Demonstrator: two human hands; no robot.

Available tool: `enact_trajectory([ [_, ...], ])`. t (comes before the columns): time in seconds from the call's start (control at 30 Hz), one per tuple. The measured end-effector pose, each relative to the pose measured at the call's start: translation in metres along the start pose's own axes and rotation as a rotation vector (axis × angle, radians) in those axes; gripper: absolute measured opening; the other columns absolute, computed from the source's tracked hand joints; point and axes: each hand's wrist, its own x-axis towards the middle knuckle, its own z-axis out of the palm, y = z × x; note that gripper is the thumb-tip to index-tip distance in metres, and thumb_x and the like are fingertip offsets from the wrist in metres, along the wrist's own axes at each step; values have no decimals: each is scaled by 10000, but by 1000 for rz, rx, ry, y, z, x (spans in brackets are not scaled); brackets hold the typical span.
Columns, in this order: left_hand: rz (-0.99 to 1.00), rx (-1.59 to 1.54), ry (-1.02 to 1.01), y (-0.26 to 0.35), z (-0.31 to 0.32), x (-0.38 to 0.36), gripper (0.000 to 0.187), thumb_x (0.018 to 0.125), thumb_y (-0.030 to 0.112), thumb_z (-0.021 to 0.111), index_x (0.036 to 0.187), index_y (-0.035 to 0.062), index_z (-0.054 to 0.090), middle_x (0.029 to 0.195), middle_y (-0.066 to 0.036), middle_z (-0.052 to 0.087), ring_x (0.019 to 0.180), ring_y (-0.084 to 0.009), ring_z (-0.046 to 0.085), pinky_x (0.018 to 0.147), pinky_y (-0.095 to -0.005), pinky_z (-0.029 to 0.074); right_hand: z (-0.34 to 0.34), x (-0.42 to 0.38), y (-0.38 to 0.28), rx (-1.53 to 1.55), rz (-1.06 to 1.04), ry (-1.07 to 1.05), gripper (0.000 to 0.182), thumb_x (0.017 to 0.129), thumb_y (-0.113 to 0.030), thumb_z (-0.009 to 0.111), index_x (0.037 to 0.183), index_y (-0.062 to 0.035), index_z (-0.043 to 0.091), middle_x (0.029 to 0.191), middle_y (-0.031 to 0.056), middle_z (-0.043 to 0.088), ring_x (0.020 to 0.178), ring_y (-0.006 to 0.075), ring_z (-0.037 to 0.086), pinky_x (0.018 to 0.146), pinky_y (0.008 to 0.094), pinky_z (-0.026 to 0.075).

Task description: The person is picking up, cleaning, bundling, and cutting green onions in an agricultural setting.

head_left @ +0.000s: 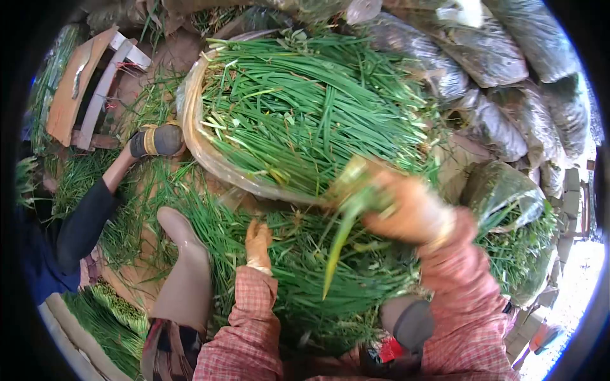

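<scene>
My right hand (406,206), in an orange glove and smeared by motion, is closed around a small bunch of chive-like green leaves (349,203). One yellowish leaf hangs down from it. The hand is over the near right edge of a big pile of long green leaves (318,108), laid in a clear plastic sheet (219,162) with a rolled rim. My left hand (257,241), gloved too, rests low over loose leaves (305,267) in front of the sheet. Its fingers point away from me, stretched out, and nothing shows in them.
Filled plastic sacks (489,57) are stacked at the back right. An open sack of greens (508,197) stands at the right. Another person's shoe (159,140) is by the sheet's left edge, near a wooden stool (89,89). My boot (187,267) stands among scattered leaves.
</scene>
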Motion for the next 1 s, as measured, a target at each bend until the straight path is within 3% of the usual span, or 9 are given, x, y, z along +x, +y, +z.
enact_trajectory([
  [0.07,238,129,101,12,-14,-36,480,885,160,545,1311,26,369,1218,-145,497,1090,-238,511,871,-319,450,-73,-30,-35,128,-24,362,374,722,-167,656,1060,-40,559,821,48,622,730,146,595,667,310,514],
  [0.17,430,141,-65,51,-28,-97,425,881,169,548,1253,3,429,1143,-180,542,1028,-246,553,842,-339,475,-152,-76,-81,263,-372,645,379,761,-7,630,1119,-17,506,956,98,601,866,176,589,710,302,523],
  [0.23,246,-57,-439,92,-17,-173,374,883,191,548,1190,-11,480,1060,-172,596,930,-246,606,806,-366,497,-175,-88,-112,50,-593,829,298,817,-54,586,1107,-10,528,941,96,611,856,165,595,712,285,517],
  [0.33,-190,-439,-1164,97,-5,-247,665,875,534,407,1196,-46,454,1075,-259,560,982,-375,565,852,-464,458,-124,-96,-164,425,-861,616,275,851,-179,548,1080,-27,560,872,78,623,768,190,607,665,304,508],
  [0.43,-284,-570,-1237,81,-3,-307,801,808,638,421,1321,34,311,1213,-280,432,1064,-397,501,881,-478,437,-33,-121,-208,-578,-1013,351,359,697,-123,582,1055,-95,565,618,49,556,552,242,571,512,341,471],
  [0.53,-291,-804,-1245,52,-19,-329,931,751,676,476,1420,136,120,1400,-261,212,1177,-404,407,935,-499,401,119,-185,-201,-559,-1229,-56,258,704,-168,537,950,-91,539,602,32,516,532,207,540,574,333,458],
  [0.6,-294,-685,-1349,35,-45,-302,941,750,627,535,1421,126,106,1441,-228,100,1162,-398,419,953,-508,390,175,-224,-193,-328,-1333,16,241,714,-193,518,935,-97,538,636,25,526,595,197,544,617,308,438],
  [0.8,-241,-583,-1342,26,-72,-307,688,853,339,546,1345,-24,231,1268,-225,400,879,-272,589,760,-412,524,189,-250,-199,-357,-1413,73,225,698,-190,521,911,-123,544,647,-13,519,623,182,535,589,281,412],
  [1.0,66,-433,-1356,78,-64,-338,510,829,195,604,1253,11,388,1193,-175,463,860,-252,586,718,-385,516,111,-306,-229,-482,-1170,-14,459,784,-209,480,1237,-148,436,1153,76,507,1072,234,493,987,413,354],
])
